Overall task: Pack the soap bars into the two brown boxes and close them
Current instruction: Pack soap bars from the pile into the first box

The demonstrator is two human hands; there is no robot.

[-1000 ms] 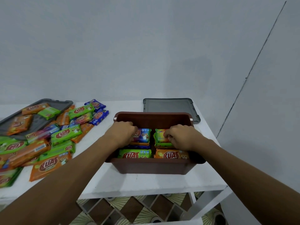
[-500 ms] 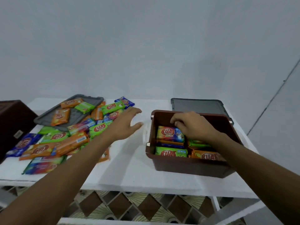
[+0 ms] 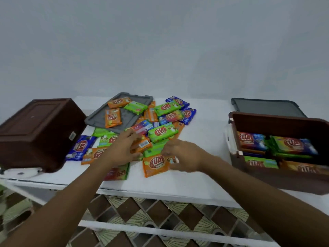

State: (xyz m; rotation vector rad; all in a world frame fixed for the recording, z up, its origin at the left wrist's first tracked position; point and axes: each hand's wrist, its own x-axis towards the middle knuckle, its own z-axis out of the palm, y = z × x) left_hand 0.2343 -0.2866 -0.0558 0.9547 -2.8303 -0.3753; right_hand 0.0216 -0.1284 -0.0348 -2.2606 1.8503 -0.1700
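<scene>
At the far left of the white bench (image 3: 204,132) an overturned brown box (image 3: 35,132) is lying bottom-up and tilted, its near edge resting on a small white object (image 3: 21,172) that I cannot identify. Just to its right a grey lid (image 3: 96,120) is lying flat, carrying two orange bars and a green one. A loose pile of soap bars (image 3: 162,133) in green, orange and blue wrappers is spreading from that lid across the middle of the bench, some overlapping, some face-down.

The left hand (image 3: 122,150) is reaching into the near side of the pile, its fingers curving over and its thumb closing under a tilted barcode bar (image 3: 143,144) in orange wrapping, so it is gripping that bar. Just beside it the right hand (image 3: 185,155) is hovering half-open with loosely bent fingers at the right edge of an orange bar (image 3: 155,164) lying at the front of the pile; blur is hiding whether it is pinching the wrapper or only touching it.

At the right end an open brown box (image 3: 277,122) is standing upright, well apart from the pile, holding packed bars (image 3: 292,144) in stacked rows. Behind it a second grey lid (image 3: 267,107) is lying flat against the wall side of the bench
</scene>
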